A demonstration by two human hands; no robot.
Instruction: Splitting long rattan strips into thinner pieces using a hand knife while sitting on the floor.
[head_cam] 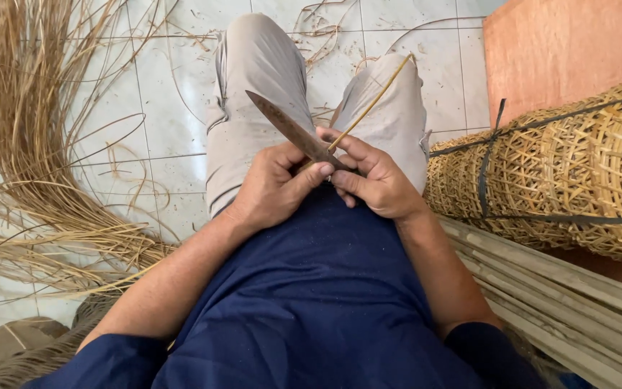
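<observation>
While a thin rattan strip (370,103) is drawn against a dark knife (289,130), the work is held low over the lap of a person seated above a white tiled floor (167,86). The knife handle is gripped in the left hand (275,186), its fingers closed around it and the thumb laid across near the base of the blade, whose tip points to the far left. The strip is pinched against the blade by the right hand (379,180), fingers together on it, and from there it runs up to the far right past the knee. A loose heap of rattan strands (30,144) is spread over the floor at the left. A roll of woven cane matting (570,166), bound with dark bands, is seen at the right, with a stack of pale slats (563,302) lying nearer beneath it.

For a clean paring, it is judged that the blade is best kept at a shallow angle, the strip fed steadily under the thumb, and the edge directed away from the body so the fibre is not nicked or split.
</observation>
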